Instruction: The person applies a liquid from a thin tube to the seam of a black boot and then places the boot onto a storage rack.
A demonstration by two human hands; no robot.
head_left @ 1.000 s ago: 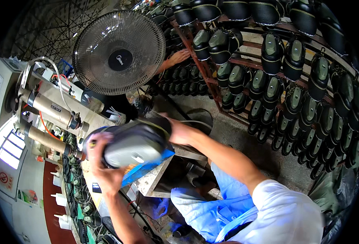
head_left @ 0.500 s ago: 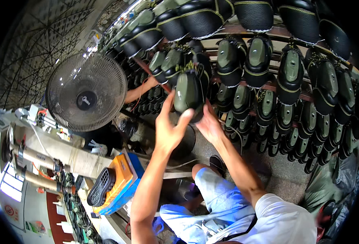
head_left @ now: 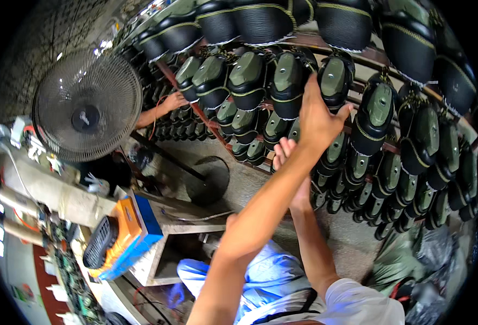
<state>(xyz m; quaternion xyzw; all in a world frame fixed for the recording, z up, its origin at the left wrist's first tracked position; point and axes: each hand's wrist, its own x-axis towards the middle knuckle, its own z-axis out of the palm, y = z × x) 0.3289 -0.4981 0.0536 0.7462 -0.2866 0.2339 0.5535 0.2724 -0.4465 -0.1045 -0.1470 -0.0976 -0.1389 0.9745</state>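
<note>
As the left hand reaches the rack: the left hand (head_left: 317,116) is raised to the shoe rack (head_left: 358,54), with its back to the camera. The forefinger points up and the thumb is splayed out sideways.
Left hand, state: spread flat rather than fisted, and laid against the green-and-black shoe (head_left: 334,76) on the rack's second row. The palm is hidden, so any grip under it cannot be told.
Right hand: the right hand (head_left: 286,149) is lower on the rack, its fingers pointing up. The left forearm covers most of it, so whether it holds anything cannot be told.
Shoe: it hangs sole outward on the rack among its neighbours, touching the left hand.
Step in hand: by my reading, seating this shoe on its rack peg, near the end of that step.
Next move calls for: checking that the shoe hangs firm on the rack, then drawing the fingers straight back so the neighbouring shoes are not knocked.
Arms: both are stretched up and forward to the rack, the left crossing over the right.
Left of the rack: a standing fan (head_left: 87,116), and another person's hand (head_left: 174,100) on the rack's far end.
</note>
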